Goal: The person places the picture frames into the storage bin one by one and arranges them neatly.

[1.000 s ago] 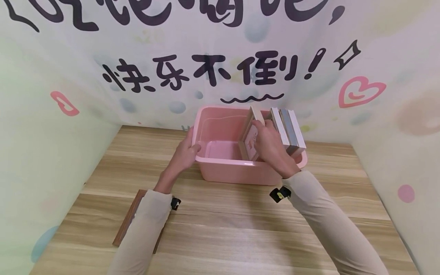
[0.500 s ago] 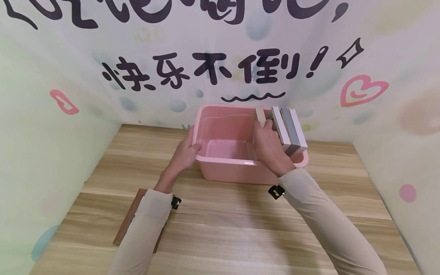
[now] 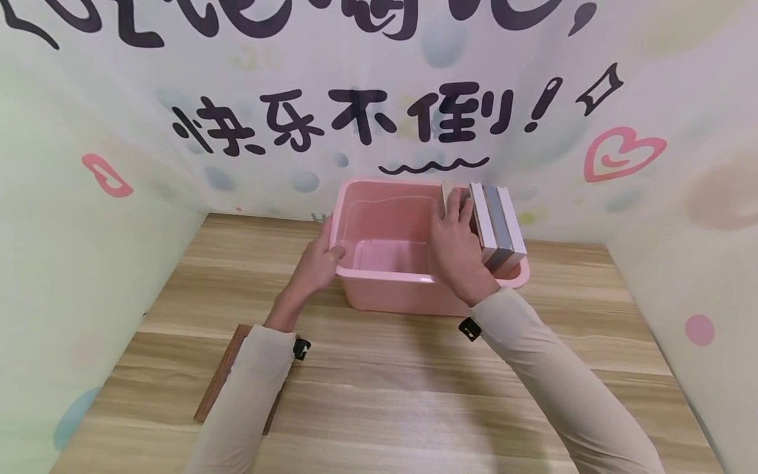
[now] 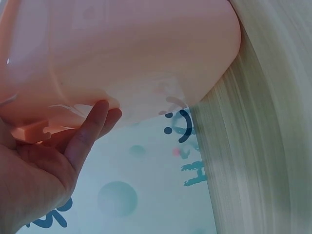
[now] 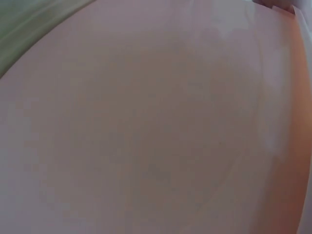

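My left hand [image 3: 318, 262] grips the left rim of a pink plastic tub [image 3: 391, 293], thumb over the edge; the left wrist view shows its fingers [image 4: 90, 134] against the outer wall. Inside the tub, toward the right, my right hand [image 3: 458, 250] lies with its fingers fairly straight against a picture frame [image 3: 448, 191] standing on edge. Only the pale top edge of this frame shows; the rest is hidden behind the hand. To its right several flat, thick pieces [image 3: 499, 220], white and grey-blue, stand side by side. The tub's wall [image 5: 156, 122] fills most of the right wrist view.
A flat piece with brown wooden edges [image 3: 222, 378] lies on the wood-grain table [image 3: 379, 395], partly under the left sleeve. Close behind the tub rises a printed wall sheet [image 3: 266, 178] with large black characters. Side sheets border the table left and right.
The picture frame has tipped from a leftward slant to nearly upright, closer to the other pieces. My right hand's fingers have straightened out of their grip on its top. The left hand has stayed put.
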{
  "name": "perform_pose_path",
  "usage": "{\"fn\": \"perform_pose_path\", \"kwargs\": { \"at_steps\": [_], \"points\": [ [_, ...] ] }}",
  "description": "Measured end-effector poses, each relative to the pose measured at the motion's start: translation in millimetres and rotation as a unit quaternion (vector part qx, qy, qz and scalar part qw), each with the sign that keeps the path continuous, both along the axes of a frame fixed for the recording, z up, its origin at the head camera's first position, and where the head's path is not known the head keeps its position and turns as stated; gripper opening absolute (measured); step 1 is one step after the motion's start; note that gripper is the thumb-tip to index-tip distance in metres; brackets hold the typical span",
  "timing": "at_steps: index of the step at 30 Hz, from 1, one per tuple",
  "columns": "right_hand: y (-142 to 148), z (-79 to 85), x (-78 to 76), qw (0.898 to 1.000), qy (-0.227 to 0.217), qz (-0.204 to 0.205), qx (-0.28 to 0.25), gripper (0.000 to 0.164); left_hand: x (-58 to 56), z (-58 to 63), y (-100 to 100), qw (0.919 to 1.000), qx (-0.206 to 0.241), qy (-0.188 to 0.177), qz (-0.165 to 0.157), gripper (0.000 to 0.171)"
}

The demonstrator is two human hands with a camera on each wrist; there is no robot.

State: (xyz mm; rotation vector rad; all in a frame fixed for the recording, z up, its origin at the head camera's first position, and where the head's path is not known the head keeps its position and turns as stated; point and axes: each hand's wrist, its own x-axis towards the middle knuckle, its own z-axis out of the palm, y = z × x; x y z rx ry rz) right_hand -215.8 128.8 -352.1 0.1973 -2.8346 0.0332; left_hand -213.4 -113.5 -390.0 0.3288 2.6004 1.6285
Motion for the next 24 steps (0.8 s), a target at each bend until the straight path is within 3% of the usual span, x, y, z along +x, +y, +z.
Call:
{"fn": "perform_pose_path", "kwargs": {
  "at_steps": [4, 10, 17, 24],
  "points": [
    [0, 0.6, 0.6, 0.998, 0.014, 0.011, 0.061, 0.050, 0.3, 0.0, 0, 1.0000, 0.001, 0.002, -0.001, 0.071],
    [4, 4.7, 2.5, 0.995, -0.019, 0.005, 0.100, 0.051, 1.4, 0.6, 1, 1.0000, 0.004, -0.001, -0.001, 0.070],
    [11, 4.8, 5.7, 0.992, 0.008, 0.005, 0.129, 0.047, 2.8, 2.6, 1, 1.0000, 0.001, -0.006, 0.001, 0.070],
    [18, 12.8, 6.7, 0.991, -0.052, -0.021, 0.120, 0.053, 2.8, 3.2, 1, 1.0000, 0.001, -0.006, 0.001, 0.070]
  ]
}}
